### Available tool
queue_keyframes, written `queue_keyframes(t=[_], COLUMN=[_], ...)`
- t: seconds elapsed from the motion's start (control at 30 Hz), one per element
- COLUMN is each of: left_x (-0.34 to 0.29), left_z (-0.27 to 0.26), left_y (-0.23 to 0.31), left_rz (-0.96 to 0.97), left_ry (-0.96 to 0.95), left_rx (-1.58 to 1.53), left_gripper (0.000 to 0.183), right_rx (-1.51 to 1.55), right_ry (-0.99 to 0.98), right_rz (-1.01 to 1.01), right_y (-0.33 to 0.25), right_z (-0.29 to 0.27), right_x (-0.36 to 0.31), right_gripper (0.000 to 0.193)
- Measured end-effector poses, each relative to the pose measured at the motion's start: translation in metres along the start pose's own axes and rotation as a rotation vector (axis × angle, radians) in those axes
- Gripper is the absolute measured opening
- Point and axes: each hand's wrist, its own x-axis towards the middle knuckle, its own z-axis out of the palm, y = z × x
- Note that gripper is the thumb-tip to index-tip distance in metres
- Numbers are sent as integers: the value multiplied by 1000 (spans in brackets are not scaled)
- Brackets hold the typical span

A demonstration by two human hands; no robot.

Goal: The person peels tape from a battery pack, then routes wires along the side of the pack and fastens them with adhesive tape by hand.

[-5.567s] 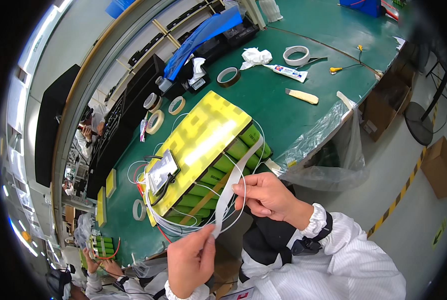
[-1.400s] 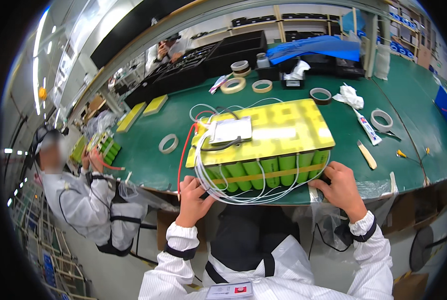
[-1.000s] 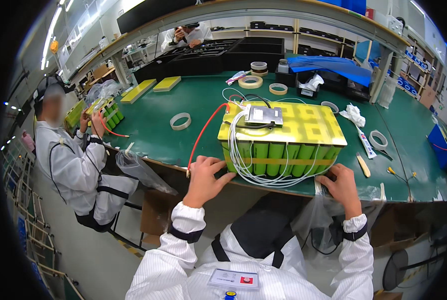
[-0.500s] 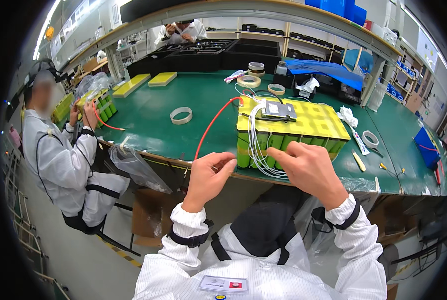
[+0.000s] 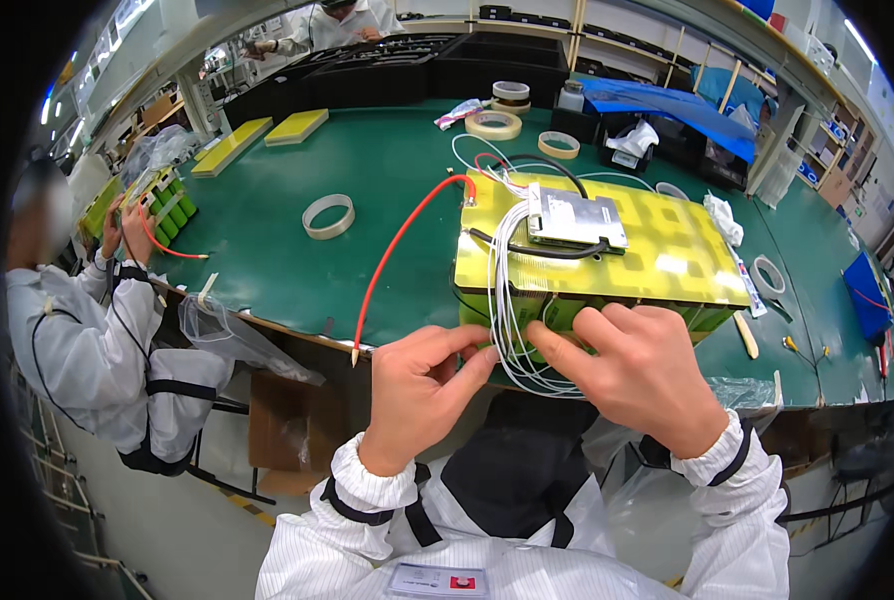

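A battery pack [image 5: 657, 240] with a yellow top and green cells stands at the table's front edge. A silver circuit module [image 5: 572, 215] lies on top of it. From there a bundle of white wires [image 5: 504, 280] hangs down the front face. My left hand [image 5: 422, 395] pinches at the bundle's left side, thumb and index finger closed on the wires. My right hand [image 5: 642, 370] is at the bundle's right, index fingertip against the pack's front and the other fingers curled; its thumb is hidden. A red cable [image 5: 392, 255] arches from the pack's left corner.
Tape rolls [image 5: 328, 216] lie on the green table [image 5: 267, 260]. Yellow slabs [image 5: 232, 147] and black trays [image 5: 367, 85] are farther back. A yellow-handled tool [image 5: 746, 335] lies at right. At left a co-worker [image 5: 87, 320] handles another pack; another person sits opposite.
The view has moved closer to the pack. My left hand has come from beside the pack to the white wires. My right hand stays by the front face.
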Motion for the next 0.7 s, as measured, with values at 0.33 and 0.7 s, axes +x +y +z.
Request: queue_keyframes(t=[0.33, 0.7], left_x=[-2, -3], left_z=[6, 9], left_y=[-7, -9], left_rz=[-43, -12], left_ry=[50, 122], left_rx=[-113, -170], left_gripper=[7, 8], right_rx=[93, 164], right_ry=[36, 216], right_rz=[-11, 24], right_y=[10, 7], right_z=[6, 21], right_x=[-8, -16], right_gripper=[25, 25])
